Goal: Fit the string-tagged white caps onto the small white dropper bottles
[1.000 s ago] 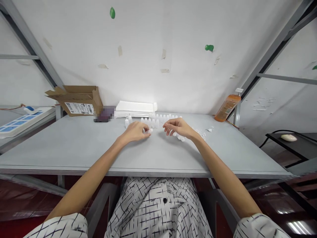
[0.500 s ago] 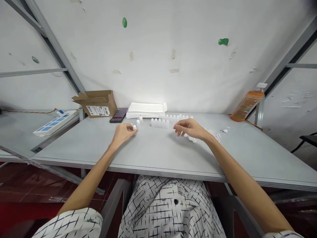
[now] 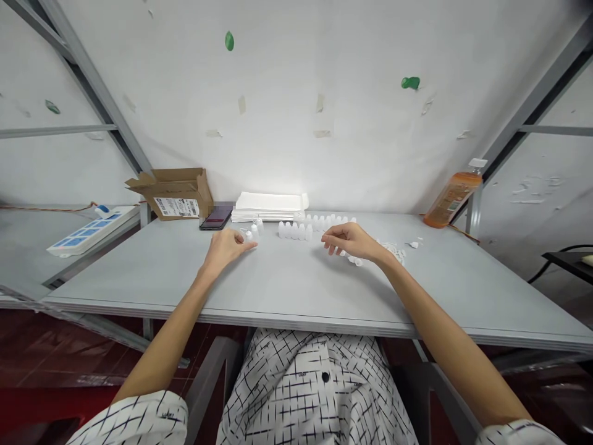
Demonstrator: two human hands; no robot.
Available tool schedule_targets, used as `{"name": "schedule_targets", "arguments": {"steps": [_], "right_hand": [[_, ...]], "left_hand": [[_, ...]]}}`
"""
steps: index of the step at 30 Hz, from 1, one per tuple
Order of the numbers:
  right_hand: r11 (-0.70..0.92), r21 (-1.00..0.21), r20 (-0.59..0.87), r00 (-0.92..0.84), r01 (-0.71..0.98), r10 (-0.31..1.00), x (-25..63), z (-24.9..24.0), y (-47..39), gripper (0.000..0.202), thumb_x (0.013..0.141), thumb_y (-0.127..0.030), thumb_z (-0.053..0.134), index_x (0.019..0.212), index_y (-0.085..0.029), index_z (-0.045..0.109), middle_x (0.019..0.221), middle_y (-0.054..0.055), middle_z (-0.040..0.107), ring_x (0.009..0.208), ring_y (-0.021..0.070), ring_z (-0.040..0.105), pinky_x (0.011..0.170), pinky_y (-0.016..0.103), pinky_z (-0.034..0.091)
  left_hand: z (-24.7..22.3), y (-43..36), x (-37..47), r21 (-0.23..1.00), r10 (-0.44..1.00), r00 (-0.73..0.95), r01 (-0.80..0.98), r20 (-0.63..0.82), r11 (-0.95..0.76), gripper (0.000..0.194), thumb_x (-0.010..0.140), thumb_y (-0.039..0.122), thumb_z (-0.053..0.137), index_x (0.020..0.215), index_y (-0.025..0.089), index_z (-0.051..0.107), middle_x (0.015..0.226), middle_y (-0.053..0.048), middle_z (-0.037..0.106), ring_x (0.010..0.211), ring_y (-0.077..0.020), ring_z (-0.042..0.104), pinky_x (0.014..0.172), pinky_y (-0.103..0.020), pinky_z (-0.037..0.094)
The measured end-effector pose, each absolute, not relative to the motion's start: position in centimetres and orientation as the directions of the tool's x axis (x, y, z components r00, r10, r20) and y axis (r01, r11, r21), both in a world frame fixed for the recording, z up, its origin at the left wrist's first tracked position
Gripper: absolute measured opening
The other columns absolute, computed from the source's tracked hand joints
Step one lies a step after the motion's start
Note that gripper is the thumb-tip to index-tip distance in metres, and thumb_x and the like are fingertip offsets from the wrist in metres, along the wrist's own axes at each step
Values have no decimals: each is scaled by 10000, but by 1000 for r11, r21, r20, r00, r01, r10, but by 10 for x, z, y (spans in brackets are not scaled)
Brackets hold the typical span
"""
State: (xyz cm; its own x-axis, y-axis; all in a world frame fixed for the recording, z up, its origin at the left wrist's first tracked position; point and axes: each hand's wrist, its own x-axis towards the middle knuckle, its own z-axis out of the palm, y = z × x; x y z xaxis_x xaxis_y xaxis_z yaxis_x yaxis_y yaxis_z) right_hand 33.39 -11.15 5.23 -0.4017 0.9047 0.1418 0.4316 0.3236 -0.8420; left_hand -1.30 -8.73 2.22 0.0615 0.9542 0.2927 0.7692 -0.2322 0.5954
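Observation:
On the left of the grey table, my left hand [image 3: 225, 248] is at a small white capped bottle [image 3: 249, 236], its fingers around the bottle's near side. More such bottles [image 3: 259, 226] stand just behind it. My right hand [image 3: 348, 240] hovers over the table, fingers curled and slightly apart, with nothing visible in them. Between the hands, a short row of uncapped white bottles [image 3: 295, 231] stands upright, and a longer row [image 3: 328, 221] stands behind. Small white parts [image 3: 354, 261] lie under and beside my right hand, partly hidden by it.
At the back left are an open cardboard box [image 3: 178, 193], a dark phone [image 3: 216, 217] and a stack of white sheets [image 3: 269, 206]. A power strip [image 3: 92, 232] lies far left. An orange bottle [image 3: 453, 199] leans at the back right. White pieces [image 3: 393, 250] form a pile on the right.
The view has shifted slightly. My left fingers have loosened a little around the small bottle, which now stands more in view. My right hand is almost unchanged.

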Motion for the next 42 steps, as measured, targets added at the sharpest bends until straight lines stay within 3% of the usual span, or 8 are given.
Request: {"name": "schedule_targets", "arguments": {"steps": [4,8,12,16,21,31,37,42], "right_hand": [[365,-792,199,-358,490,912,339,50,-107,306,876,-435,631,769,-157,701,769,77,716,649,188,696,543,289,484],[395,-622,289,-270,676,918,334,47,-98,199,917,-297,568,841,-169,701,805,34,725,629,159,685,635,293,453],[362,-387,362,-221,848,906,314,44,-88,249,940,-284,576,1150,-198,680,985,45,754,815,208,690,694,303,415],[307,-192,307,-240,932,921,297,40,-83,417,972,-321,548,1373,-211,568,1111,102,729,935,268,676,653,310,382],[335,-105,264,-299,936,917,291,36,-81,414,1015,-333,486,1408,-212,542,1165,138,704,941,278,674,647,315,375],[401,-235,319,-319,886,892,292,30,-72,218,977,-221,548,1154,-192,672,1086,97,745,922,234,678,664,290,379],[425,-646,306,-295,634,905,319,47,-86,132,901,-292,643,890,-168,689,770,31,718,571,135,637,614,271,450],[337,-870,191,-383,360,904,329,56,-102,202,825,-347,708,881,-155,681,711,39,686,588,152,653,500,248,500]], "left_hand": [[36,-101,-18,448,946,19,877,325,-172,493,690,631,725,480,200,610,485,-50,608,531,-182,520,559,-301,346],[56,-119,-3,365,849,-104,925,518,-110,516,723,680,695,540,202,625,540,-57,622,551,-196,516,542,-297,280],[65,-124,34,270,771,104,901,629,-341,568,843,622,601,491,181,533,513,-34,576,530,-150,483,555,-281,262],[67,-104,70,191,737,249,869,628,-457,557,891,535,529,469,171,516,498,-58,565,509,-146,446,546,-288,192],[69,-74,91,138,683,333,832,650,-537,539,923,440,465,457,168,474,479,-61,516,493,-140,413,569,-307,148],[20,-72,107,204,681,398,754,615,-624,484,934,389,491,496,187,463,517,-40,527,510,-137,431,556,-308,206],[15,-79,115,179,604,443,689,662,-702,324,910,468,570,930,172,701,885,-75,697,609,-129,532,560,-273,302],[13,-79,115,267,594,485,585,642,-766,409,890,463,631,1186,183,667,1055,-65,704,604,-102,562,608,-255,405]]}}
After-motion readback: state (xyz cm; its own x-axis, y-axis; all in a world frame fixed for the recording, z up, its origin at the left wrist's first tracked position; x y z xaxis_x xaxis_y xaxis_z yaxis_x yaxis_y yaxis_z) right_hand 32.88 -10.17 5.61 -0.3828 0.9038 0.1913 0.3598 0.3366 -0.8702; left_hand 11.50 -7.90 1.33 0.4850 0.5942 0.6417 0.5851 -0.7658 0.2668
